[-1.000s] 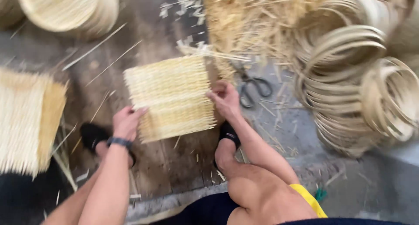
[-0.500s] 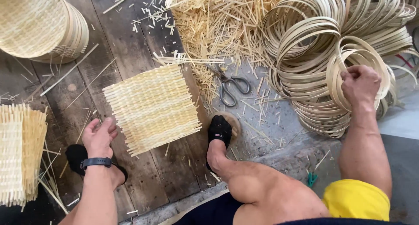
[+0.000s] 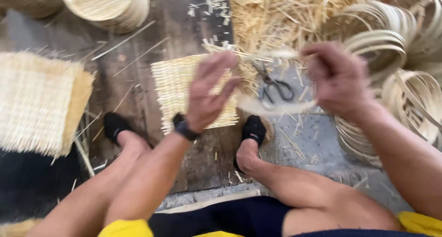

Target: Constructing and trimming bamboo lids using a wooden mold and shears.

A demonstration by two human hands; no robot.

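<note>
Right hand (image 3: 338, 78) is raised above the floor with its fingers pinched on a thin pale bamboo hoop (image 3: 276, 106), blurred by movement, whose band loops from that grip across toward the left hand (image 3: 209, 92); the left hand is up at the same height with fingers spread and loosely curled, and whether it truly grips the far side of the hoop or only steadies it I cannot tell for the blur. Judging by this, the step in hand is bringing a single ring in from the stock, and the next move would call for lowering it squarely and getting both hands firmly on the springy band so it does not twist. Below and just beyond the left hand lies the woven mat (image 3: 193, 92), a flat square of straw-coloured slats with bristly loose ends on every side, resting on dark wooden boards (image 3: 138, 94). Under the hoop, between the two hands, lie scissors (image 3: 274, 87) with dark handles. To the right of the right hand stands the pile of hoops (image 3: 405, 99), smooth flat strips coiled into many rings. Beyond both hands sits a heap of bamboo offcuts (image 3: 285, 16), dry and splintery. Far to the left of the left hand lies a stack of mats (image 3: 39, 103), and beyond it round woven baskets (image 3: 108, 4)
</note>
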